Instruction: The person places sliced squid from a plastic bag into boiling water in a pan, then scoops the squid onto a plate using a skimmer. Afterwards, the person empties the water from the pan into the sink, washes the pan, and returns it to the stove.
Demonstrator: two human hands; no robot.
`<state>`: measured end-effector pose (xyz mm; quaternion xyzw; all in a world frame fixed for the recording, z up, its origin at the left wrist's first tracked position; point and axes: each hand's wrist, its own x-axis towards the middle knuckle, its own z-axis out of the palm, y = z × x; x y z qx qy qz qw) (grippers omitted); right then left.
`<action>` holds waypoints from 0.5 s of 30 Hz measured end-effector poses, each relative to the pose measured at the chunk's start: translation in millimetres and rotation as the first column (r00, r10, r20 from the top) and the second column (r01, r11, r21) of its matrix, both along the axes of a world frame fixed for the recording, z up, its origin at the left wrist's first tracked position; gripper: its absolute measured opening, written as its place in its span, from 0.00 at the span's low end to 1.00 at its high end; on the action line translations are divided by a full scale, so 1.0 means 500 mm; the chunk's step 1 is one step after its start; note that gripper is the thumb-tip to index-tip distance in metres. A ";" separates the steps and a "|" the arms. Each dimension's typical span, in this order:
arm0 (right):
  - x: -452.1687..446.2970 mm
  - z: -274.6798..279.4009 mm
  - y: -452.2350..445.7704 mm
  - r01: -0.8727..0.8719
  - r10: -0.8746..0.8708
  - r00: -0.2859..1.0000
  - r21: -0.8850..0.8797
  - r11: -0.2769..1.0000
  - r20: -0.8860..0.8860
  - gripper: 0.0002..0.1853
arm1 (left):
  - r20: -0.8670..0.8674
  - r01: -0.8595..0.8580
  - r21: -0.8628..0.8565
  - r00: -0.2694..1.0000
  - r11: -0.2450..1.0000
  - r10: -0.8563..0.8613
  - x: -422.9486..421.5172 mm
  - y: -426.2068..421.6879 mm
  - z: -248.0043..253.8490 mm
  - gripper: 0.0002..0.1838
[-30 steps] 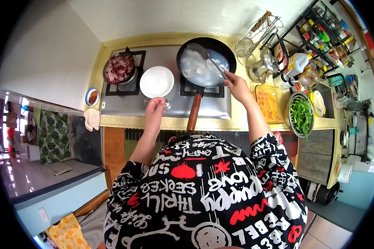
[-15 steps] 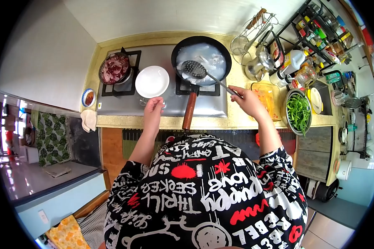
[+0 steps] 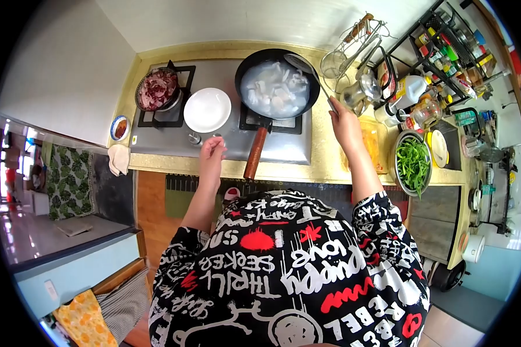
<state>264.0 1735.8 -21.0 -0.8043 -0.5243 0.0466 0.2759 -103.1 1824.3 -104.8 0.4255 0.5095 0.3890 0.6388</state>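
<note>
My right hand (image 3: 344, 122) grips the handle of a skimmer (image 3: 298, 63), its round head tilted over the far right rim of the wok (image 3: 242, 68). Cloudy white liquid fills the wok, with pale white pieces (image 3: 281, 92) in it. The wok stands on the right burner, its wooden handle (image 3: 255, 153) pointing toward me. My left hand (image 3: 213, 149) hovers at the front of the stove with its fingers curled together and nothing visible in them. Just beyond that hand are a stove knob (image 3: 194, 138) and a white plate (image 3: 207, 110).
A bowl of raw red meat (image 3: 157, 89) sits at the left burner. Left of the stove are a small dish (image 3: 120, 128) and a cloth (image 3: 118, 159). At right stand a glass dish (image 3: 374, 144), a bowl of green vegetables (image 3: 413, 165), a metal pot (image 3: 362, 92) and several bottles.
The skimmer has moved from the middle of the wok to its far right rim, uncovering the white pieces. My right hand has gone up; my left hand stays near the knob.
</note>
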 end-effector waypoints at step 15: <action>-0.006 0.006 -0.036 -0.045 0.073 0.984 0.171 0.984 -0.165 0.20 | -0.051 -0.350 0.044 0.935 0.936 0.352 -0.054 0.057 -0.102 0.26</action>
